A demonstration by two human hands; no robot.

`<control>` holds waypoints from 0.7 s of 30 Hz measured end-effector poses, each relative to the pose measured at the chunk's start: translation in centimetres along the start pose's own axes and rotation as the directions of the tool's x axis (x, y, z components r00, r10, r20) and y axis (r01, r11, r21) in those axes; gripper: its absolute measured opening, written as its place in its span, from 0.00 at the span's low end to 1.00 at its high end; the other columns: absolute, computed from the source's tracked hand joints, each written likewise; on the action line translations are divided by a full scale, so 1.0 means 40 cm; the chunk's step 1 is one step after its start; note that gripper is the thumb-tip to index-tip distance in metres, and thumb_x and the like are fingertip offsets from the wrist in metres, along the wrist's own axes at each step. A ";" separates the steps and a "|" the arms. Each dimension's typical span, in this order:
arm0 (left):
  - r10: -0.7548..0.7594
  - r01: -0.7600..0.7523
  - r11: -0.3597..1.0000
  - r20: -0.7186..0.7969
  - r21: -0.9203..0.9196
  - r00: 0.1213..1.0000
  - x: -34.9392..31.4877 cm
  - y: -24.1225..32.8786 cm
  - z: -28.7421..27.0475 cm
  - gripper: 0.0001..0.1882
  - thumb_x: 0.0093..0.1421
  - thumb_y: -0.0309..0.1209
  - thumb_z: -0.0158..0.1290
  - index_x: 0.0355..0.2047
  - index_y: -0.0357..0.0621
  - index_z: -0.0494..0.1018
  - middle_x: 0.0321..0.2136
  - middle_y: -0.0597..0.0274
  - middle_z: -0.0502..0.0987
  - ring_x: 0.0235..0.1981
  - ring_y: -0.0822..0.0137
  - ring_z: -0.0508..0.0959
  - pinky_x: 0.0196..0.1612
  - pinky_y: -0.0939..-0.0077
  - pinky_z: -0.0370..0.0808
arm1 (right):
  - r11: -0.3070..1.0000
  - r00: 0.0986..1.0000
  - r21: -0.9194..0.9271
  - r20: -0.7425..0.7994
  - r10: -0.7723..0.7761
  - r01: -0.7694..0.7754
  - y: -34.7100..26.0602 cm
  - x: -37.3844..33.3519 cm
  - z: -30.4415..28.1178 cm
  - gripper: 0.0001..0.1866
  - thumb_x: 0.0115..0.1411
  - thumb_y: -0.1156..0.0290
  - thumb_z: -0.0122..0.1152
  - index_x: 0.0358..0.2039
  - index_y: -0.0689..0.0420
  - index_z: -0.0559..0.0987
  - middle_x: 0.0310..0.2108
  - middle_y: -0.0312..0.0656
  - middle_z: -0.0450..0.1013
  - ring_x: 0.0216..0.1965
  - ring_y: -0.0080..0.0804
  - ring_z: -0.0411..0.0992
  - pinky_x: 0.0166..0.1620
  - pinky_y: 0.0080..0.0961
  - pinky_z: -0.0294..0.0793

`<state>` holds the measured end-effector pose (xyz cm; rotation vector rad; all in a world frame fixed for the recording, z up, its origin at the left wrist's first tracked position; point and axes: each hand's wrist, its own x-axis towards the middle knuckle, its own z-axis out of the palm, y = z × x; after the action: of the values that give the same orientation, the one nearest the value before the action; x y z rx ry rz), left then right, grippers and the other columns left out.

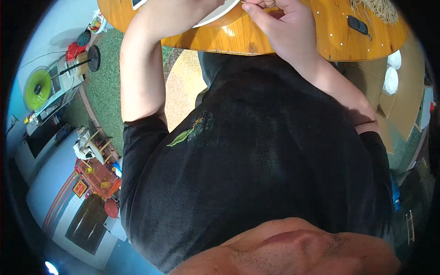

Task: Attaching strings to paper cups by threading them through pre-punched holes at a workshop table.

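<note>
My left hand [201, 6] reaches over a bowl [219, 15] with a white inside at the top edge; its fingers are cut off by the frame. On the bowl's right, my right hand [289, 24] has its thumb and fingers drawn together near the rim. Whatever is between them is too small or hidden to name. The bowl stands on a varnished yellow wooden table [206, 42], and only its near part shows.
A black key fob [358, 25] lies right of my right hand, below a bundle of beige strands [382, 10]. Part of a dark flat object [138, 2] shows at the table's left. Flattened cardboard [364, 82] and white round things [390, 80] are at the right.
</note>
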<state>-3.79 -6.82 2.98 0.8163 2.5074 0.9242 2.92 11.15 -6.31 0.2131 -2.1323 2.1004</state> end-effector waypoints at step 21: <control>0.045 -0.050 0.992 0.047 0.116 0.998 -0.012 0.015 -0.001 0.06 0.60 0.22 0.60 0.37 0.37 0.82 0.29 0.52 0.83 0.29 0.61 0.81 0.36 0.69 0.76 | 0.999 0.999 0.048 0.048 0.016 -0.018 0.018 -0.012 -0.015 0.04 0.64 0.80 0.62 0.32 0.60 0.76 0.26 0.28 0.70 0.26 0.11 0.64 0.31 0.14 0.63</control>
<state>-3.22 -6.75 3.47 0.9267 2.5331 0.7704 3.27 11.76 -7.09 0.2535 -2.1178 2.1799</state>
